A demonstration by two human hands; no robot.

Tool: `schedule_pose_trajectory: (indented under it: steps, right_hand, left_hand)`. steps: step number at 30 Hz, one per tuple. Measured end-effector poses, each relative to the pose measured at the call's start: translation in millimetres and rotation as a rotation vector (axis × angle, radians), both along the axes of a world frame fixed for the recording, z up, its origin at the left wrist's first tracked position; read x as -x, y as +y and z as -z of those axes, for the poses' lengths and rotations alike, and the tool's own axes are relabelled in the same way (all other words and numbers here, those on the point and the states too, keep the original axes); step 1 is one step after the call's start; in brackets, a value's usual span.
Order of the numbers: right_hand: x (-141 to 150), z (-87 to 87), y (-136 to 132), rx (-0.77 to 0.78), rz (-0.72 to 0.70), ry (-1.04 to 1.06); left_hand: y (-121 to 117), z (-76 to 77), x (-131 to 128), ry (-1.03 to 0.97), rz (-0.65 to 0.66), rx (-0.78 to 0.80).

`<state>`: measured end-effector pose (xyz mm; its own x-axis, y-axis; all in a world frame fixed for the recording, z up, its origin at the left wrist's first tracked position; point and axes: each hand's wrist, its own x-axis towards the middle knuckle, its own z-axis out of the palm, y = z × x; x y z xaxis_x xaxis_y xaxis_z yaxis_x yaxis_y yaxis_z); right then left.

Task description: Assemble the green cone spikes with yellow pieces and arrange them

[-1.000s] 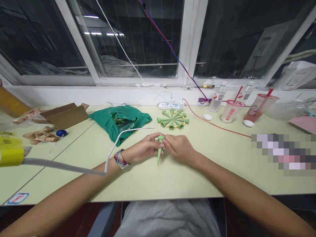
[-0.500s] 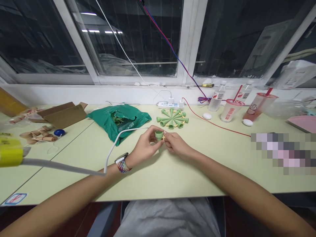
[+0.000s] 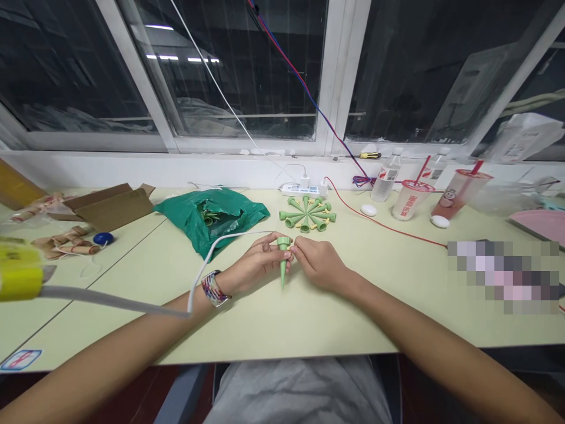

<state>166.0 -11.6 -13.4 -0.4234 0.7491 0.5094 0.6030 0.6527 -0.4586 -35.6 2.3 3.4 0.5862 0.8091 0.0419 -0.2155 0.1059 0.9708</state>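
Observation:
A green plastic cone spike [image 3: 283, 265] stands point down on the pale green table [image 3: 282, 330]. My left hand [image 3: 256, 264] grips its wide upper end from the left, fingers curled round it. From the right, my right hand [image 3: 318, 262] pinches a small yellow piece at the cone's top rim. Several more green cones with yellow pieces [image 3: 308, 214] lie fanned in a circle just behind my hands. An open green plastic bag [image 3: 212, 219] with more green parts lies to the left of that circle.
A white cable [image 3: 207, 259] arcs over my left wrist. A white power strip [image 3: 302, 189], a red wire [image 3: 388, 227], a bottle [image 3: 383, 179] and two drink cups [image 3: 408, 199] stand at the back right. A cardboard box [image 3: 112, 205] and paper rolls [image 3: 62, 241] lie left.
Half a second ago the cone was lifted with its open end facing me; now it is turned point down again and lowered onto the table, both hands still on it.

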Motion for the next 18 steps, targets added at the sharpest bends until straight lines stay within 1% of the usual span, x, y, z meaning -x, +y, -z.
schedule_pose_trajectory:
  steps: [1,3,6,8,10,12,13,14,16,18]
  right_hand:
    - [0,0.6,1,-0.003,-0.002,0.006]
    - [0,1.3,2,0.04,-0.017,0.071]
    - [7,2.3,1,0.192,-0.068,0.296]
    - [12,2.7,1,0.365,-0.125,0.488]
    - [15,2.1,2,0.597,-0.202,0.673]
    - [17,-0.2,3,0.801,-0.271,0.811]
    - [16,-1.6,3,0.872,-0.295,0.858]
    - [16,-3.0,3,0.923,-0.31,0.89]
    - [15,-4.7,3,0.977,-0.313,0.92]
    - [16,-3.8,3,0.982,-0.275,0.922]
  left_hand:
    - [-1,0.4,-1,-0.002,-0.022,-0.019]
    - [-2,-0.8,-3,0.039,-0.077,-0.111]
    - [-3,-5.6,-2,0.148,-0.14,-0.271]
    - [-3,-7.2,-1,0.218,-0.184,-0.362]
    - [-3,-5.6,0,0.284,-0.237,-0.451]
    - [-3,-1.5,0,0.334,-0.286,-0.545]
    - [-3,0.8,0,0.352,-0.307,-0.594]
    - [-3,3.0,-1,0.364,-0.329,-0.641]
    - [-3,5.8,-2,0.382,-0.364,-0.708]
    - [-2,6.5,-2,0.382,-0.362,-0.686]
